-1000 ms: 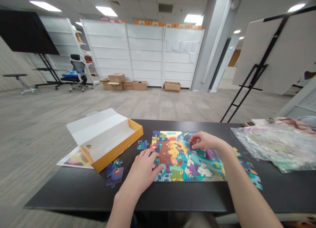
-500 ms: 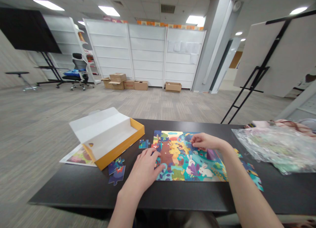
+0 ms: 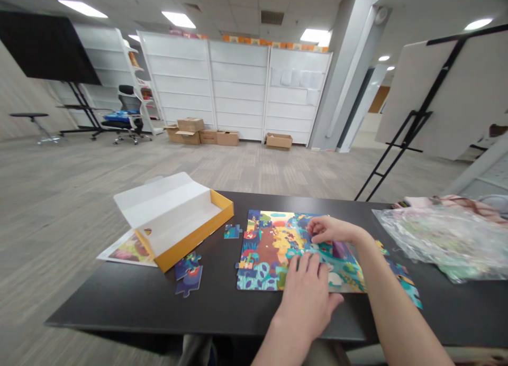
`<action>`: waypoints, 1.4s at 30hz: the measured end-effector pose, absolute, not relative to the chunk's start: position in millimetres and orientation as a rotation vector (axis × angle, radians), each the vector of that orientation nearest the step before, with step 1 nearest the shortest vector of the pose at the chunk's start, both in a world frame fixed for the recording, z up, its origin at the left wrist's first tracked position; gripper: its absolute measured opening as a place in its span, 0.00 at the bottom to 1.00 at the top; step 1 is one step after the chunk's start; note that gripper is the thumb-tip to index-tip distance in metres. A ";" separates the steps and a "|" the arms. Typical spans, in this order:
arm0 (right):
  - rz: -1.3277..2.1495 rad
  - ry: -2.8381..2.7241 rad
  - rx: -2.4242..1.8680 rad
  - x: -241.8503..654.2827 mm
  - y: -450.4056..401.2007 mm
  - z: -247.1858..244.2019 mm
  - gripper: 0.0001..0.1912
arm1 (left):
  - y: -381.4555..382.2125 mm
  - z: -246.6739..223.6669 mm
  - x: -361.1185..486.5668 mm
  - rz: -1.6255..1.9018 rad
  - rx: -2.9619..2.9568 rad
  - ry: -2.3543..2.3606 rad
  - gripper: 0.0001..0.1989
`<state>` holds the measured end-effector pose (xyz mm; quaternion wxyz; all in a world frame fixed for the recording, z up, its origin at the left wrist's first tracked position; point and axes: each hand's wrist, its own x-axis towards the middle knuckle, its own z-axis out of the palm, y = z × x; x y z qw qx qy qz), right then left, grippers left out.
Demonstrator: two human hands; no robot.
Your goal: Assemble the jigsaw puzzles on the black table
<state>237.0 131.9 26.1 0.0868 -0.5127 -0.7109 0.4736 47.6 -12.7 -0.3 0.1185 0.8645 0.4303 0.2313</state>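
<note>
The open left grip [image 3: 305, 297] lies flat on the jigsaw puzzle [image 3: 265, 249] beneath it; the right grip [image 3: 331, 229] curls on its far side, any pinched piece hidden. Dragging either could break the puzzle apart.

L hand [image 3: 305, 297] has slid right along the jigsaw puzzle [image 3: 270, 249], from its left edge to lower middle, now just below & left of R hand [image 3: 329, 229]. Fingers [image 3: 305, 265] now spread flat on the teal area, w/ a white rabbit [image 3: 335, 279] partly hidden beside them. Brown patch [image 3: 264, 255] earlier under L hand now fully in view. Puzzle's lower-left section [image 3: 254, 277] now sits further left of L hand than before, w/ a narrower gap to the loose blue piece [image 3: 232, 231].
</note>
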 end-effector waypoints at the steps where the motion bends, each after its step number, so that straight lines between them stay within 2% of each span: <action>1: 1.415 -2.115 -1.515 237.0 131.7 26.2 0.22 | -12.6 -6.4 54.0 0.671 2.535 1.278 0.29; 4: 1.449 -2.108 -1.467 237.4 131.4 26.6 0.22 | -10.5 -17.8 60.5 0.666 2.535 1.317 0.35; 7: 1.480 -2.088 -1.415 238.6 132.0 26.7 0.22 | -9.7 -19.0 56.9 0.628 2.538 1.281 0.36; 18: 1.477 -2.092 -1.392 242.1 136.7 21.0 0.26 | -10.8 -16.1 51.7 0.629 2.520 1.265 0.32; 27: 1.476 -1.970 -1.437 239.3 136.3 22.7 0.25 | -10.5 -11.5 49.1 0.614 2.534 1.239 0.31; 34: 1.127 -1.939 -1.332 225.0 152.7 2.5 0.20 | -10.8 -16.3 49.5 0.667 2.542 1.238 0.30; 42: 1.078 -2.021 -1.258 213.3 151.3 5.2 0.18 | -7.7 -13.6 41.7 0.687 2.527 1.226 0.22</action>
